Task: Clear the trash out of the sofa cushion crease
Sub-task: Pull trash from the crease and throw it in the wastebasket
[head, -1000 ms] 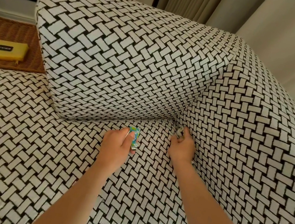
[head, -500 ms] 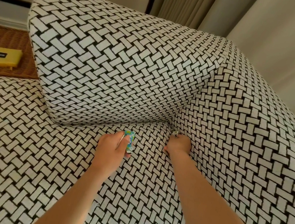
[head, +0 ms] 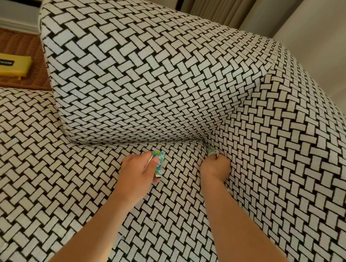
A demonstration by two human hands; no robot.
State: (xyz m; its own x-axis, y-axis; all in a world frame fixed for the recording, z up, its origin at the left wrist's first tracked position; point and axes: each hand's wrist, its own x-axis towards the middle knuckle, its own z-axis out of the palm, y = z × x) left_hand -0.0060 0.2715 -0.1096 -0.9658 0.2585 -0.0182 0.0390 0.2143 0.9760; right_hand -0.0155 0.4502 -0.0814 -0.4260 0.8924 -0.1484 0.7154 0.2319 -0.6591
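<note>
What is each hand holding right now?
Left hand: closed on a blue-green wrapper.
Right hand: closed on a pale scrap at the cushion crease.

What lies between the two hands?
Head view: bare black-and-white woven sofa fabric separates the left hand, holding a blue-green wrapper, from the right hand, pinching a pale scrap.
</note>
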